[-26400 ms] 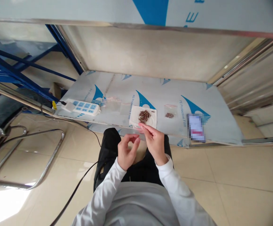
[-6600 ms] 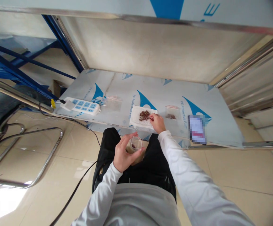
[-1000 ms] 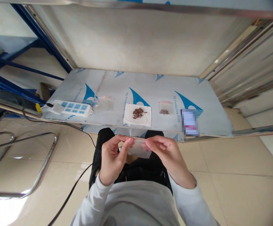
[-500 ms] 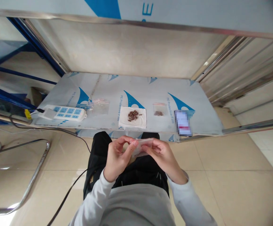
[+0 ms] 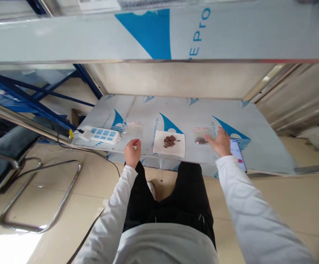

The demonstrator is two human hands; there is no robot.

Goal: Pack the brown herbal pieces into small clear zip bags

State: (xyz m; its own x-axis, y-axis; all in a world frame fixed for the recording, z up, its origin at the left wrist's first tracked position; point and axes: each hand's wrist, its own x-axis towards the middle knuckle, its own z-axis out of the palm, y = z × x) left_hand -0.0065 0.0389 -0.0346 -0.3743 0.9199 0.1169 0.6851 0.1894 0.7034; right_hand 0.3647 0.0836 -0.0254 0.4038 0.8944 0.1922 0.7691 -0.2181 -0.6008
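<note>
My left hand [image 5: 132, 153] is at the shelf's front edge, fingers loosely curled with a gap beside the thumb and no object visible in it. Just beyond it lie clear plastic zip bags [image 5: 134, 130] with reddish strips along their tops. My right hand [image 5: 221, 142] is spread over the right side, its thumb tip close to a clear zip bag [image 5: 201, 134] with small dark brown pieces at its bottom; whether it touches the bag I cannot tell. Between the hands, a pile of small brown pieces [image 5: 170, 141] rests on a white cloth or paper square [image 5: 159, 148].
A white power strip [image 5: 101, 135] with blue sockets sits on the left of the film-covered shelf [image 5: 225, 106]. A phone [image 5: 238, 156] lies by my right wrist. An upper ledge [image 5: 88, 40] crosses above. At left stands a metal-framed chair [image 5: 66, 194].
My hands have parted from the plastic bag they held over my lap. The left has moved forward and left, the right forward and right to the filled bag. The view has shifted.
</note>
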